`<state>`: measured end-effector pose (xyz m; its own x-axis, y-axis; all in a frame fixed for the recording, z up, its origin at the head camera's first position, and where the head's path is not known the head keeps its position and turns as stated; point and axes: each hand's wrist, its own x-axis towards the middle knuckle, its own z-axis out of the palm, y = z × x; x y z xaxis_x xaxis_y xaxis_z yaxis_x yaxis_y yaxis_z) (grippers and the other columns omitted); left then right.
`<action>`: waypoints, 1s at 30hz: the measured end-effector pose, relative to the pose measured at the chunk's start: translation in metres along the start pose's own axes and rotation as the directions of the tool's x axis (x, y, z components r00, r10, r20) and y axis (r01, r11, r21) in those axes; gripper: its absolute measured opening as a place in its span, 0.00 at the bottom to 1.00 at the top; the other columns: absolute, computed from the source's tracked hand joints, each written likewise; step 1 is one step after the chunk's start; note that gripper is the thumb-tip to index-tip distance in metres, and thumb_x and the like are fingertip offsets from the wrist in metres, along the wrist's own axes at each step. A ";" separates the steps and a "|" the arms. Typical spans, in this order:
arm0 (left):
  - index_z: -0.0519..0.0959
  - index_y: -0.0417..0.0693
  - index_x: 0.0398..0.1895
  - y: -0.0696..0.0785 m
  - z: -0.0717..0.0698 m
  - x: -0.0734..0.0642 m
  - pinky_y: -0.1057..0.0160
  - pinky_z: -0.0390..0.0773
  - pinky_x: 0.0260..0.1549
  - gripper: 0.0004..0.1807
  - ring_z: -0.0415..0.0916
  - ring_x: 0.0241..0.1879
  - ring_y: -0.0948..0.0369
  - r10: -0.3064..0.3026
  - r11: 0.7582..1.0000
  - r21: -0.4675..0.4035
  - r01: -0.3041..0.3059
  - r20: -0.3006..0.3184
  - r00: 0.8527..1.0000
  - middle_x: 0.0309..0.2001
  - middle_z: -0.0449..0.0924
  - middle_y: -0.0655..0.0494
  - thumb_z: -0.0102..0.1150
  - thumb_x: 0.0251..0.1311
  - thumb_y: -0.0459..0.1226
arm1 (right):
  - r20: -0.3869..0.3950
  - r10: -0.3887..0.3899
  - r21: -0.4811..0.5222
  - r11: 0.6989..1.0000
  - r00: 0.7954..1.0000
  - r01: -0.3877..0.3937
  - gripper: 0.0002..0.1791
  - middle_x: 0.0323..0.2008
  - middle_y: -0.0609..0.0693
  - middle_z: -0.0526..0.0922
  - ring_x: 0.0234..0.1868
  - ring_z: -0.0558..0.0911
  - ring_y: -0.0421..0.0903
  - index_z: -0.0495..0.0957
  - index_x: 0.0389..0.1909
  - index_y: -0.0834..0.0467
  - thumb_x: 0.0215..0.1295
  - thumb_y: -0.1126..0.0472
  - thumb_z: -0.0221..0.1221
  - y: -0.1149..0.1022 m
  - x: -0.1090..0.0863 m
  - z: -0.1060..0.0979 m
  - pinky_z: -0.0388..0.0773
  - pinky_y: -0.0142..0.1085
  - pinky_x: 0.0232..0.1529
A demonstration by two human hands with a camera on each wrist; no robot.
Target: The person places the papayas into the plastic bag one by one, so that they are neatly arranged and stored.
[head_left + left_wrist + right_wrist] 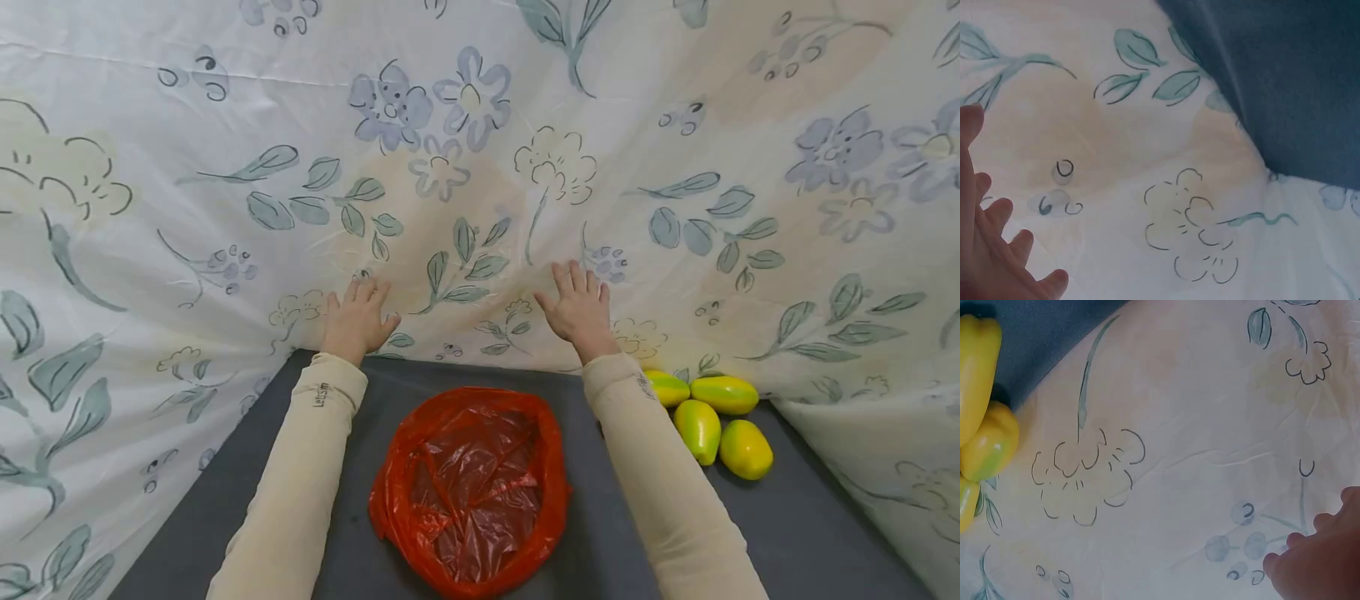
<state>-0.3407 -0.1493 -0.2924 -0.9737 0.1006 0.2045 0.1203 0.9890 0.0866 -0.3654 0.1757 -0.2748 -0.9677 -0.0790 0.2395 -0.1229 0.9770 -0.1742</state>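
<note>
Both arms reach forward over a dark grey table. My left hand [357,318] has its fingers spread, in front of the floral cloth behind the table; whether it touches the cloth I cannot tell. Level with it, my right hand [577,307] is spread in the same manner, holding nothing. Between the forearms, a red plastic bag [555,467] stands with its mouth wide and its rim folded outward. Beside the right forearm lie several yellow-green mango-like fruits [697,432], one partly hidden by the sleeve. In the right wrist view the yellow fruits [988,440] appear at the left edge.
The floral cloth [465,242] rises behind the table and hangs along both sides. The grey tabletop [247,467] ends at the cloth's foot, and the fruits lie close to its back right corner.
</note>
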 end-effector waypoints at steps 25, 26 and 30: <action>0.56 0.43 0.73 0.021 0.073 -0.032 0.37 0.56 0.60 0.37 0.52 0.67 0.40 0.370 0.879 -0.324 -0.350 0.002 0.929 0.71 0.52 0.40 0.53 0.66 0.48 | -0.129 -0.181 0.509 0.832 0.975 0.221 0.34 0.73 0.63 0.45 0.72 0.45 0.59 0.46 0.75 0.60 0.76 0.46 0.37 0.029 -0.044 0.037 0.42 0.56 0.68; 0.55 0.44 0.73 0.021 0.076 -0.033 0.37 0.56 0.60 0.37 0.52 0.67 0.40 0.377 0.874 -0.333 -0.354 0.006 0.926 0.72 0.51 0.40 0.53 0.66 0.48 | -0.125 -0.188 0.529 0.818 0.974 0.226 0.34 0.73 0.63 0.45 0.72 0.45 0.59 0.46 0.74 0.61 0.76 0.46 0.37 0.030 -0.047 0.039 0.42 0.55 0.68; 0.56 0.44 0.73 0.020 0.085 -0.040 0.37 0.58 0.59 0.36 0.53 0.67 0.41 0.414 0.849 -0.363 -0.383 0.008 0.910 0.71 0.53 0.41 0.53 0.66 0.47 | -0.105 -0.214 0.615 0.753 0.971 0.232 0.33 0.73 0.61 0.44 0.72 0.44 0.57 0.45 0.74 0.62 0.77 0.49 0.37 0.032 -0.059 0.047 0.41 0.55 0.68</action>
<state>-0.3153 -0.1243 -0.3816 -0.8383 0.5016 0.2137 0.5451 0.7620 0.3495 -0.3229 0.2025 -0.3394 -0.8905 -0.2651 0.3698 -0.4528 0.5959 -0.6632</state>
